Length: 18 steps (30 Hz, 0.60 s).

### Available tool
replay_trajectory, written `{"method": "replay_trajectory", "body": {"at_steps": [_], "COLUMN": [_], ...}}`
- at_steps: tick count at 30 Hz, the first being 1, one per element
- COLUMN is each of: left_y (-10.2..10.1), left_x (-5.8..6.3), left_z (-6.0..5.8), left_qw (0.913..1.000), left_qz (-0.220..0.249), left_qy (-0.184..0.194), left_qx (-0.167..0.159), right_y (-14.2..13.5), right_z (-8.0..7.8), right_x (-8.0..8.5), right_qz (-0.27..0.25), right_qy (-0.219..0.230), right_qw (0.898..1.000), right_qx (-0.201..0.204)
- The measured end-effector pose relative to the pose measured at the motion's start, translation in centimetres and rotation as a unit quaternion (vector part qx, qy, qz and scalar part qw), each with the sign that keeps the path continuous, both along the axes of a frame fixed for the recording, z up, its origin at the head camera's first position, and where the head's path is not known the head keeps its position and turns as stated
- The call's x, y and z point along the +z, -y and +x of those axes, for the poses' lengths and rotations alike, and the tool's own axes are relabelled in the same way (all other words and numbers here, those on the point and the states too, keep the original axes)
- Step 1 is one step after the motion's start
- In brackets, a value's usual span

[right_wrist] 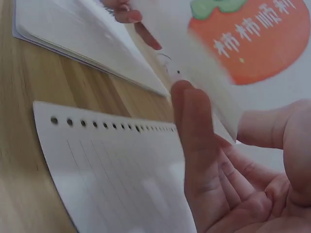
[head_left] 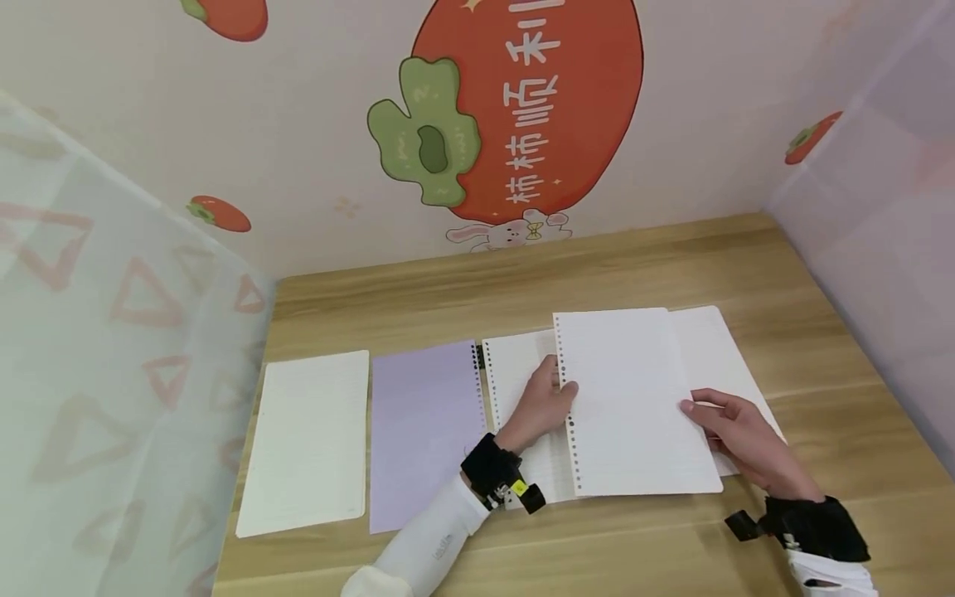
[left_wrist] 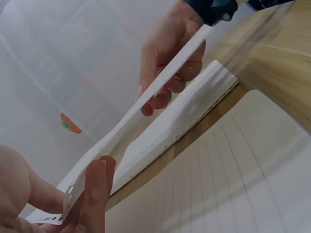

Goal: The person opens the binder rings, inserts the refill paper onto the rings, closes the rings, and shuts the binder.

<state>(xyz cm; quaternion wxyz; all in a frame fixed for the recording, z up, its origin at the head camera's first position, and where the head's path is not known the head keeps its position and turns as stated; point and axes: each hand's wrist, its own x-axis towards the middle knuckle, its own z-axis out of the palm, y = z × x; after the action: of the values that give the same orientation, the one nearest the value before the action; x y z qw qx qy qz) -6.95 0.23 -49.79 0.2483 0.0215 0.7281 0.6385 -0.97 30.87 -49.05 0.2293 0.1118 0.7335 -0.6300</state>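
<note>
My left hand (head_left: 539, 406) pinches the punched left edge of a white loose-leaf sheet (head_left: 634, 398) between thumb and fingers. The opposite edge is pinched by my right hand (head_left: 742, 431). Seen from the left wrist, the sheet (left_wrist: 160, 80) is raised off the surface and stands at a slant. It partly covers a punched lined page (head_left: 515, 365) on the left and another white sheet (head_left: 712, 332) on the right. In the right wrist view, a punched lined sheet (right_wrist: 121, 174) lies on the table below my right hand (right_wrist: 199, 141).
A lilac notebook cover (head_left: 425, 431) lies left of the lined page, with black binding (head_left: 480, 356) between them. Farther left is a white lined page (head_left: 306, 448). The wooden table (head_left: 522, 278) meets a printed wall (head_left: 313, 108) behind and pale side panels.
</note>
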Motion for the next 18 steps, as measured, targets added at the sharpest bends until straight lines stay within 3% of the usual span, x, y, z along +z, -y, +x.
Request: {"method": "replay_trajectory", "body": {"at_steps": [11,18], "left_y": [5.6,9.1], "left_x": [0.3,-0.2], "left_z": [1.2,1.8], "left_qw": [0.9999,0.9971], "left_qz": [0.009,-0.053], "left_qy": [0.009,-0.032], "left_qx": [0.012,0.044], "right_y": [5.3,8.3], "right_z": [-2.6,-3.5], "right_x": [0.1,-0.6], "right_qz": [0.055,0.037], "right_qy": [-0.05,-0.05], "right_qw": [0.997,0.998], "right_qx": [0.023,0.017]}}
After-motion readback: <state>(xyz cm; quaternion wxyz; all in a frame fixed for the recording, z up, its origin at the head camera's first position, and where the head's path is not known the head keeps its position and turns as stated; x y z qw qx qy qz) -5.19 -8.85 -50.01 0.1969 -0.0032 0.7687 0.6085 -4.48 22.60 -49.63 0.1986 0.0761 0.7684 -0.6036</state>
